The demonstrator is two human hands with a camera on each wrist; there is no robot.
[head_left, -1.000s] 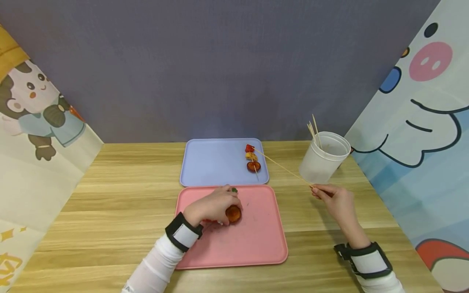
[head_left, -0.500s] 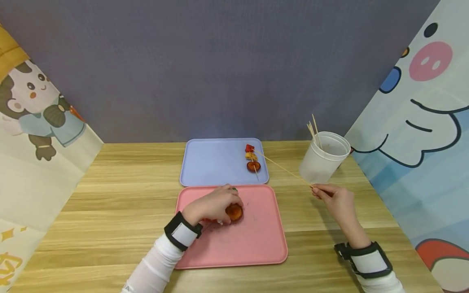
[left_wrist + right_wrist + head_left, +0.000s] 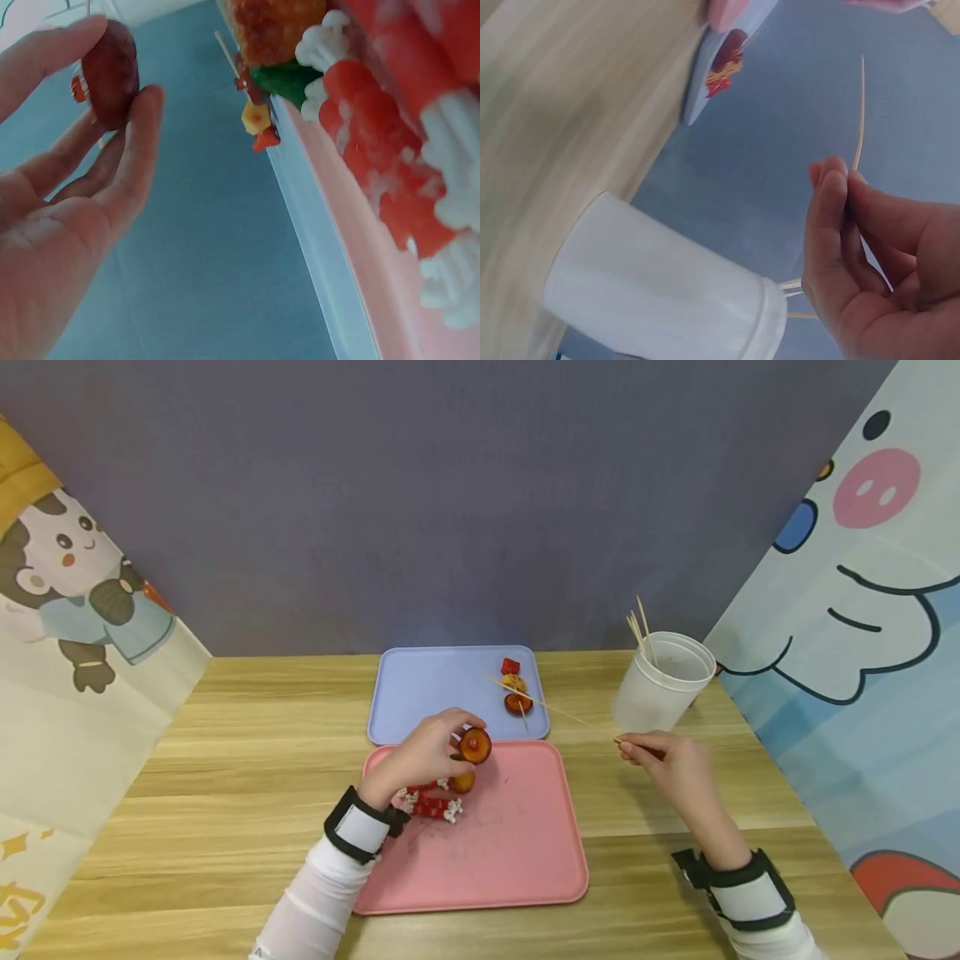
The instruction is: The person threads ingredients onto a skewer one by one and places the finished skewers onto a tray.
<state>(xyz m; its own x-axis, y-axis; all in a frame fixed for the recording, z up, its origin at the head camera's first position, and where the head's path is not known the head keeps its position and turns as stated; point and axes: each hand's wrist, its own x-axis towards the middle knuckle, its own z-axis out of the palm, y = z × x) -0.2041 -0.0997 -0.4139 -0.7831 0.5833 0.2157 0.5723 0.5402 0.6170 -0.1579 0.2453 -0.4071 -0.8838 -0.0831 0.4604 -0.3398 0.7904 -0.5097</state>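
Between thumb and fingers, my left hand [image 3: 427, 752] holds a brown mushroom [image 3: 475, 746] with an orange underside and a short stem, above the far edge of the pink tray [image 3: 517, 868]. In the left wrist view the mushroom [image 3: 111, 75] appears edge-on. Another mushroom [image 3: 462, 782] lies on the tray just below this hand. Nearby are red pieces with white knobbly ends [image 3: 435, 808], partly hidden by the hand. To the right, my right hand [image 3: 675, 772] pinches one end of a thin bamboo skewer [image 3: 570, 717]; its bare tip points left over the blue tray.
On the blue tray [image 3: 420, 689] lies a skewer threaded with a red piece [image 3: 511, 666], a yellow piece [image 3: 513, 682] and a mushroom [image 3: 517, 703]. A white tub [image 3: 652, 697] with several skewers [image 3: 642, 631] stands at the back right. A grey wall rises behind.
My left hand has lifted a mushroom from the pink tray and moved it away from me, uncovering the red-and-white pieces. My right hand has shifted slightly left with the skewer.
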